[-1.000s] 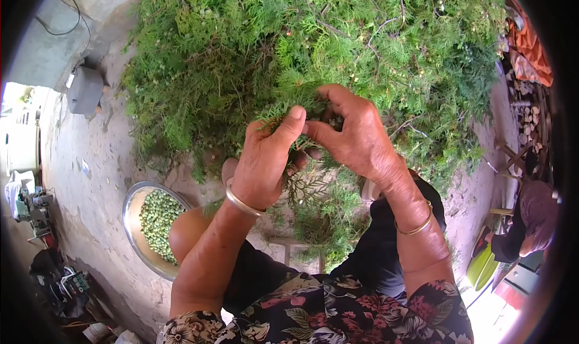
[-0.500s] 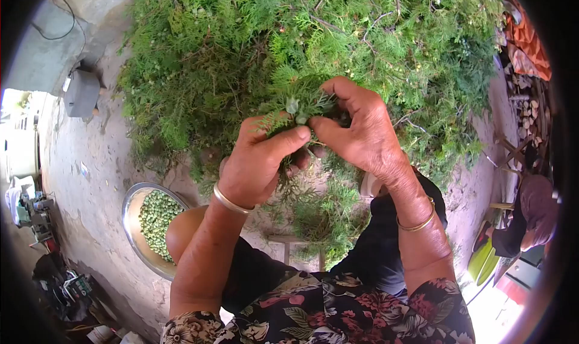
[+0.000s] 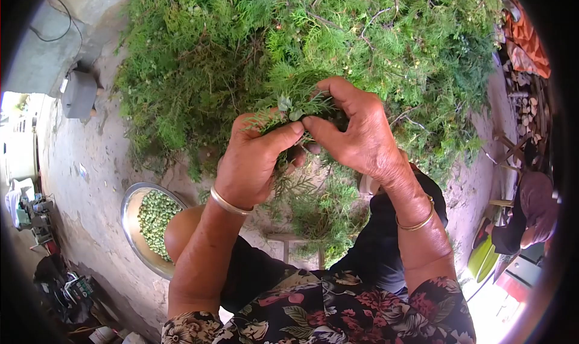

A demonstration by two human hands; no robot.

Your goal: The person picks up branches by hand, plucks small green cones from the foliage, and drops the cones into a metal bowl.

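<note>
My left hand (image 3: 244,163) is closed round a green cypress sprig (image 3: 310,97), its thumb pressed on the stem side. Pale green cones (image 3: 284,103) show on the sprig between my hands. My right hand (image 3: 365,136) curls in from the right, with thumb and forefinger closed on the same sprig and its thumb tip nearly meeting the left one. What lies under the fingertips is partly hidden. Just beyond my hands spreads a large heap of cypress branches (image 3: 199,60).
A metal basin (image 3: 128,223) with many green cones (image 3: 158,220) stands by my left knee. Loose sprigs (image 3: 332,211) lie between my legs near a small wooden stool (image 3: 286,238). At right are stacked firewood (image 3: 528,112), an orange cloth (image 3: 528,45) and another person (image 3: 537,208).
Both hands have shifted slightly left with the sprig, and the thumb tips have come closer together. The cones on the sprig have turned a little. The basin looks unchanged.
</note>
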